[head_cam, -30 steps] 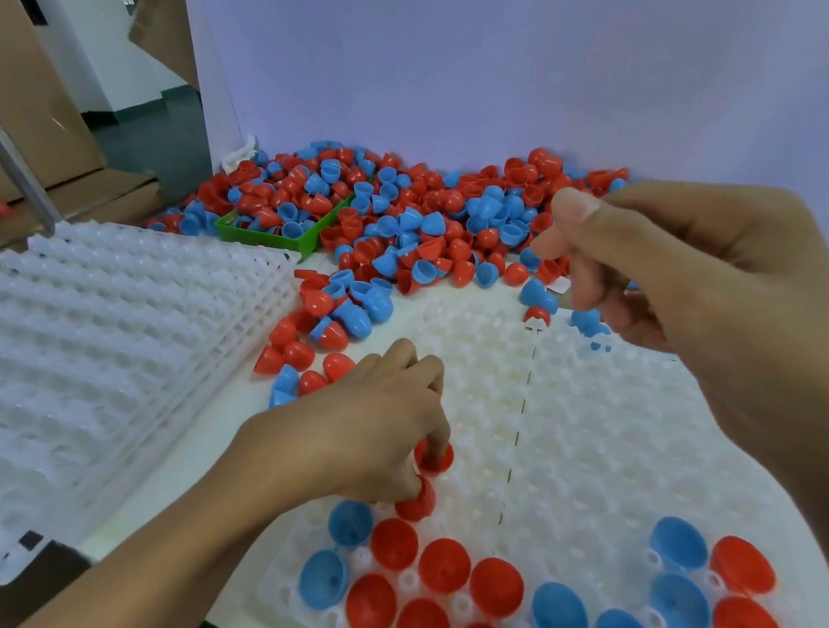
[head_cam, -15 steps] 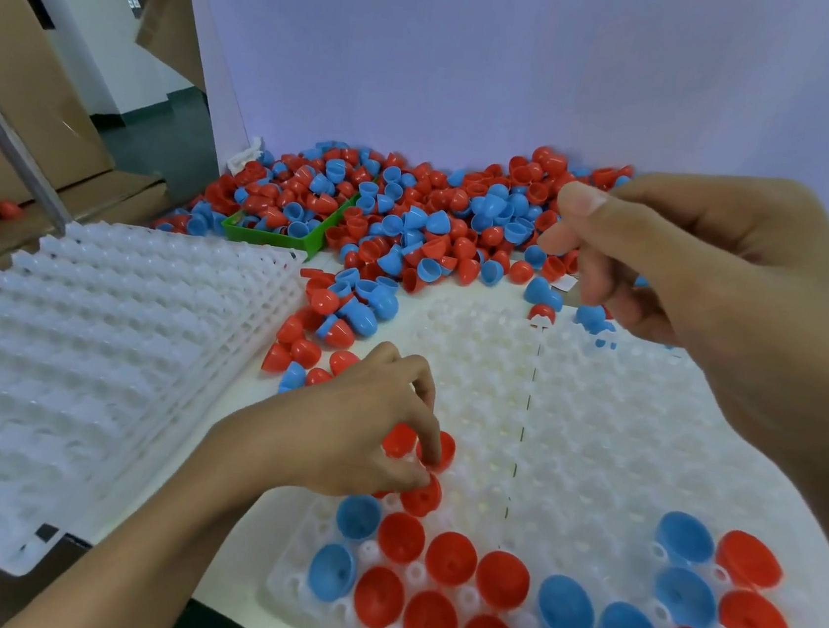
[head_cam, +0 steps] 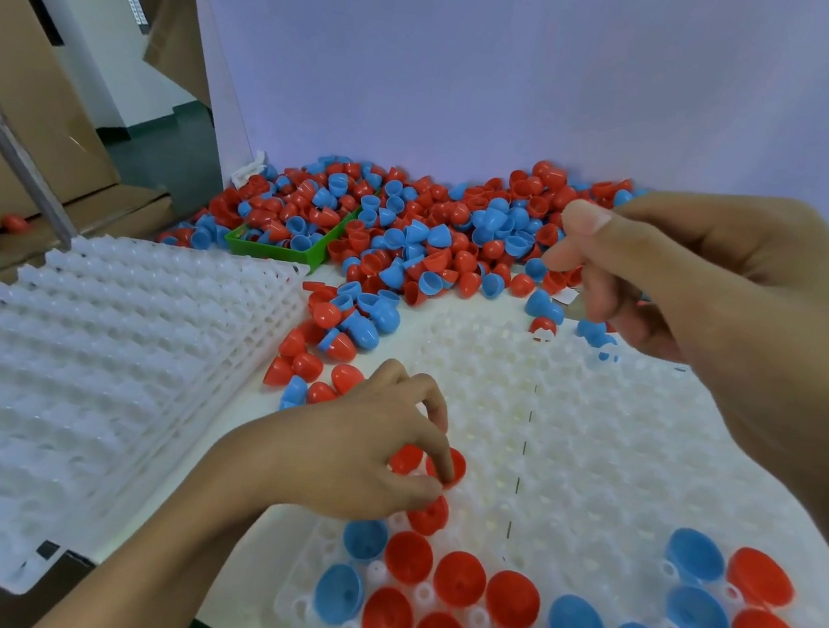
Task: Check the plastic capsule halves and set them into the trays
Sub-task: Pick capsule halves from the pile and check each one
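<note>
Two white dimpled trays lie side by side in front of me. Their near rows hold red and blue capsule halves, open side up. My left hand rests on the left tray, thumb and index finger pinching a red capsule half over a socket. Another red half shows under its fingers and one just below the thumb. My right hand hovers with curled fingers over the far edge of the trays; what its palm holds is hidden. A heap of loose red and blue halves lies behind.
A stack of empty white trays fills the left side of the table. A green bin sits in the heap at the back left. Loose halves lie between the stack and the working trays. A white wall stands behind, cardboard boxes at left.
My left hand has drawn back slightly on the tray, uncovering a second red half beside the pinched one. My right hand has stayed almost where it was.
</note>
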